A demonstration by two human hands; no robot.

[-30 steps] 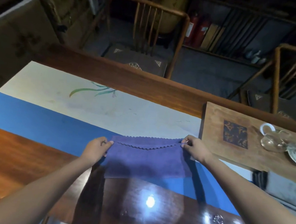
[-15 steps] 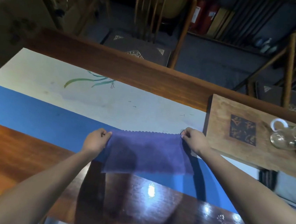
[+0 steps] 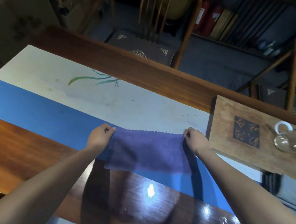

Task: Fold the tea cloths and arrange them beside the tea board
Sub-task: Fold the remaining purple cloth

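Observation:
A purple tea cloth [image 3: 147,151] with a scalloped far edge lies folded on the blue band of the table runner [image 3: 39,111]. My left hand [image 3: 100,136] pinches its far left corner and my right hand [image 3: 194,140] pinches its far right corner, holding that edge taut. The wooden tea board [image 3: 226,143] sits just right of my right hand, with a dark carved square in its top. Another folded grey cloth [image 3: 292,191] lies near the right edge, below the board, blurred.
A glass pitcher [image 3: 286,142] and a white cup [image 3: 282,127] stand on the tea board's right part. The runner's white band with a painted plant [image 3: 96,79] lies beyond the cloth. Wooden chairs [image 3: 164,22] stand behind the table. Glossy wood [image 3: 148,203] stretches in front.
The two scalloped edges that were apart have been brought together into one straight far edge. Both hands shifted slightly away from me with the cloth.

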